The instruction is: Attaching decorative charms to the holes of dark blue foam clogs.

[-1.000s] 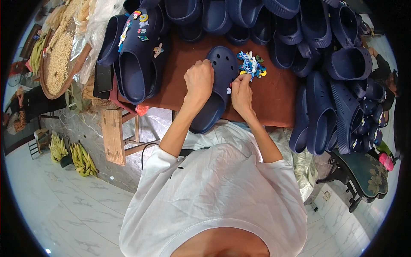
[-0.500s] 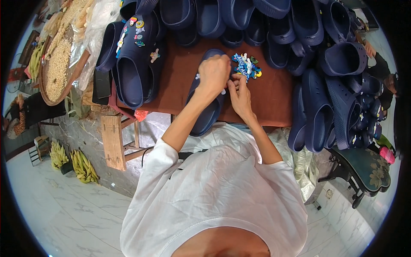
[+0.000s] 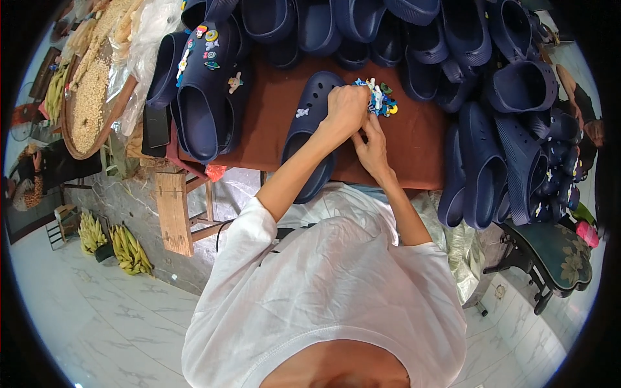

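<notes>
A navy clog [image 3: 309, 139] lies on the brown tabletop before me, toe pointing away, with a small pale charm [image 3: 302, 112] on its upper near the left side. My left hand [image 3: 350, 108] is closed like a fist over the clog's right edge, next to a pile of colourful shoe charms [image 3: 383, 103]. Just below it, my right hand [image 3: 373, 150] has its fingers bent together, tips partly tucked by the left hand. Whatever either hand pinches is hidden or too small to make out.
Many navy clogs [image 3: 362, 26] line the back and the right side [image 3: 483, 165] of the brown table [image 3: 414, 149]. A charm-covered clog [image 3: 200, 116] stands at left, near a dark phone-like slab [image 3: 156, 129]. A tray of pale kernels [image 3: 87, 107] and a wooden stool [image 3: 173, 213] are further left.
Both hands have shifted right, off the middle of the clog toward the charm pile. More of the clog's holed upper and the pale charm now show.
</notes>
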Available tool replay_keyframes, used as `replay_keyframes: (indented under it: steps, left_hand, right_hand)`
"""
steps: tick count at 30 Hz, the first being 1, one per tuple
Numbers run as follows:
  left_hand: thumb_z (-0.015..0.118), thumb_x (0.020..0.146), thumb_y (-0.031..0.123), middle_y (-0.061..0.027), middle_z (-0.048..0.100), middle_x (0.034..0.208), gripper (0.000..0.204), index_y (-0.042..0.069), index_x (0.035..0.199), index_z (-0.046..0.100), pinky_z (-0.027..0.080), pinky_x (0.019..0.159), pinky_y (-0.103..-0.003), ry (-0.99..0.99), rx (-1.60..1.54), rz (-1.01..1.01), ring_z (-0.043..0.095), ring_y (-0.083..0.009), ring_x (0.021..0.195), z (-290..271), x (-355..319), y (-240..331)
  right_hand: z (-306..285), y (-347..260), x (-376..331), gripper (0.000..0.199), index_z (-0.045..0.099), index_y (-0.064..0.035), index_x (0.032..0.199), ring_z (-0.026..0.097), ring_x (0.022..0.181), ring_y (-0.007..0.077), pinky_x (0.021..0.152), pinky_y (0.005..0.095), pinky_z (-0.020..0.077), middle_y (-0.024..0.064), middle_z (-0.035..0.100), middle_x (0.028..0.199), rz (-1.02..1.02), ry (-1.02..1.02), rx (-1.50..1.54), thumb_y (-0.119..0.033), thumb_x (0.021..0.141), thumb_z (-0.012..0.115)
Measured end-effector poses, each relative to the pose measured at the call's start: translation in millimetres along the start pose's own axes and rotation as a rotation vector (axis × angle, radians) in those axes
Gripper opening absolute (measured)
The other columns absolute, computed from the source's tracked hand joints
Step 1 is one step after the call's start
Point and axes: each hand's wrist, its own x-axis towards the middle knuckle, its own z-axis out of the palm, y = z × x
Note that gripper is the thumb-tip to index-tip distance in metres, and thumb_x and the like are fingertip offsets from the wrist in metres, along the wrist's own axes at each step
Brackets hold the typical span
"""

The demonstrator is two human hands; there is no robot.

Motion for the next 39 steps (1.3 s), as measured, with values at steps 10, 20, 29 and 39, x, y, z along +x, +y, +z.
replay_keyframes:
  steps: [10, 20, 29, 39]
  left_hand:
    - [0.063, 0.08, 0.004, -0.0138, 0.069, 0.102, 0.03, 0.004, 0.11, 0.07, 0.05, 0.08, -0.046, 0.307, 0.003, 0.017, 0.063, -0.034, 0.097, -29.7, -54.7, -8.8]
    - [0.066, 0.075, 0.005, -0.0189, 0.063, 0.127, 0.043, 0.002, 0.118, 0.067, 0.045, 0.098, -0.046, 0.275, 0.082, -0.07, 0.055, -0.0377, 0.12, -22.5, -77.9, -23.2]
    - [0.06, 0.076, 0.006, -0.017, 0.064, 0.129, 0.044, 0.005, 0.119, 0.068, 0.046, 0.1, -0.045, 0.298, 0.102, -0.064, 0.057, -0.0366, 0.12, -21.4, -78.4, -22.5]
    - [0.06, 0.077, 0.006, -0.0147, 0.064, 0.129, 0.043, 0.006, 0.119, 0.069, 0.046, 0.101, -0.045, 0.305, 0.089, -0.08, 0.057, -0.0349, 0.121, -21.8, -78.1, -21.4]
  right_hand:
    - [-4.1, -2.2, 8.8, 0.024, 0.062, -0.0026, 0.112, 0.063, 0.09, 0.029, 0.075, 0.0368, 0.0532, 0.0129, 0.059, 0.102, -0.068, -0.013, -0.039, 0.001, 0.088, 0.065]
    - [-11.7, 3.9, 21.3, 0.021, 0.064, -0.0019, 0.11, 0.064, 0.093, 0.0251, 0.076, 0.0332, 0.0539, 0.0101, 0.061, 0.104, -0.06, -0.132, 0.046, -0.004, 0.089, 0.067]
    - [-13.6, 14.2, 27.9, 0.023, 0.065, -0.0033, 0.111, 0.062, 0.101, 0.0297, 0.086, 0.0385, 0.0514, 0.0109, 0.061, 0.11, -0.246, -0.144, -0.093, -0.006, 0.088, 0.067]
    - [-12.7, 11.5, 26.4, 0.029, 0.062, -0.003, 0.114, 0.06, 0.104, 0.0322, 0.089, 0.0405, 0.0512, 0.0128, 0.061, 0.111, -0.363, -0.141, -0.255, -0.004, 0.086, 0.067]
